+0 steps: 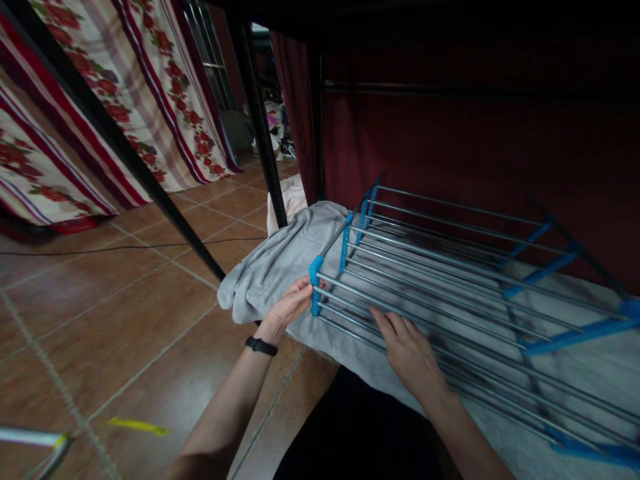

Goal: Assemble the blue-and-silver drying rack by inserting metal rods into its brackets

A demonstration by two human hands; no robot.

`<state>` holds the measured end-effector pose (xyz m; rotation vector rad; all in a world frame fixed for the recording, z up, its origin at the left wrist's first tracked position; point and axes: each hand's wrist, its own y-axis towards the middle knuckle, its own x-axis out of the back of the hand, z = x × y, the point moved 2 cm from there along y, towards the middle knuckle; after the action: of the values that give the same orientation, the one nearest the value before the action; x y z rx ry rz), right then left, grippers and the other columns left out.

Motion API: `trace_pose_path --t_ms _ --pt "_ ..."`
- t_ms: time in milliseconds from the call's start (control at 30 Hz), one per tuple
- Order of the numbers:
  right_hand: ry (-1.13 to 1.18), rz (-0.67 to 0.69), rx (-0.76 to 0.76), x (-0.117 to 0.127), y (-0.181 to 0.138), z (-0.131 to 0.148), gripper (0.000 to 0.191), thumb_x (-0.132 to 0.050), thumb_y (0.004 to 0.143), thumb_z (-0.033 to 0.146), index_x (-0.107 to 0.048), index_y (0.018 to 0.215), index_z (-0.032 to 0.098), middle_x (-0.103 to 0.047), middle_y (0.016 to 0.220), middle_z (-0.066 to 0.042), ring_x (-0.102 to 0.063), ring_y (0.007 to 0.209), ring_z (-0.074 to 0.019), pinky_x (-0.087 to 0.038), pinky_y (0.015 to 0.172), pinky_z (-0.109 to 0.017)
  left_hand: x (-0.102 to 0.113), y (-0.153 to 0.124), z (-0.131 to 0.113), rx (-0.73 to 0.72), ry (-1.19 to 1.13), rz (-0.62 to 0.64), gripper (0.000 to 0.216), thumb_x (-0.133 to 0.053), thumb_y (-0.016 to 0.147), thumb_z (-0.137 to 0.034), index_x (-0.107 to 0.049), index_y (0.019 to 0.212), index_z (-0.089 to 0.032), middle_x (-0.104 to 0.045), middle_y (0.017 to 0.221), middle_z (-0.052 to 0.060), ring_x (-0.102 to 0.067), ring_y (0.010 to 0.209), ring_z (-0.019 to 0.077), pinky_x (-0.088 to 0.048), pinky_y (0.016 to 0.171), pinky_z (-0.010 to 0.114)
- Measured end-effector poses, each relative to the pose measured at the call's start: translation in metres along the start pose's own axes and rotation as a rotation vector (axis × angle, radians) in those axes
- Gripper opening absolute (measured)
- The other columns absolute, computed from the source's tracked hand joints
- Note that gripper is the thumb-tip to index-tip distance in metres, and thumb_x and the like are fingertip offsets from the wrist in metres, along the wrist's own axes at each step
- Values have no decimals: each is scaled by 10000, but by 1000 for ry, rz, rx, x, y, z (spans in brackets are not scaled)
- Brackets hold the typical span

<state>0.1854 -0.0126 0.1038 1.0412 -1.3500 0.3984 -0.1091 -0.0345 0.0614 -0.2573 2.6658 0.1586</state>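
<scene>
A drying rack (430, 253) of thin metal rods with blue plastic joints lies across a grey blanket (285, 250). At its near left corner, my left hand (295, 300) is closed on the blue plastic end piece (315, 273), some fingertips hidden behind it. A black band (261, 346) circles my left wrist. My right hand (413, 347) rests palm down at the near rods, fingers stretched out and close together, the index fingertip by one rod. Whether that fingertip presses on the rod, I cannot tell.
Black metal bed posts (265, 133) rise at the left, and a dark frame hangs overhead. Behind the rack is a dark red curtain (450, 147). A floral curtain (165, 93) hangs beyond the tiled floor (145, 320), where a cable (135, 247) and yellow strip (139, 426) lie.
</scene>
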Motion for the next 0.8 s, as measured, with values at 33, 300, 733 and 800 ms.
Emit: trace_pose_path --t_ms 33,300,733,800 --pt "-11 2 -8 0 0 0 646 -446 876 -25 -470 1480 203 -692 1128 -72 -663 970 -197 -546 845 -318 1 1 0 5 11 -12 471 -921 635 -517 -732 900 -177 -698 864 64 -667 904 216 -525 864 349" --pt "-73 14 -40 -7 0 -6 580 -464 918 35 -504 1460 239 -718 1169 -63 -704 860 -169 -557 737 -293 1 -2 2 5 78 -94 405 -917 665 -457 -744 918 -192 -696 910 51 -629 834 178 -510 786 301" --pt "-31 22 -55 -18 -3 -6 586 -474 905 35 -532 1446 252 -717 1195 -65 -707 914 -172 -566 777 -277 -3 -2 5 -22 156 -65 331 -920 662 -341 -745 902 -193 -709 928 48 -621 806 167 -517 790 306" --pt "-18 38 -54 -20 -3 -6 603 -474 895 29 -526 1454 250 -720 1172 -66 -701 900 -169 -564 763 -275 -4 -3 5 -23 175 -42 321 -912 675 -336 -748 910 -191 -713 946 58 -619 799 165 -512 777 301"
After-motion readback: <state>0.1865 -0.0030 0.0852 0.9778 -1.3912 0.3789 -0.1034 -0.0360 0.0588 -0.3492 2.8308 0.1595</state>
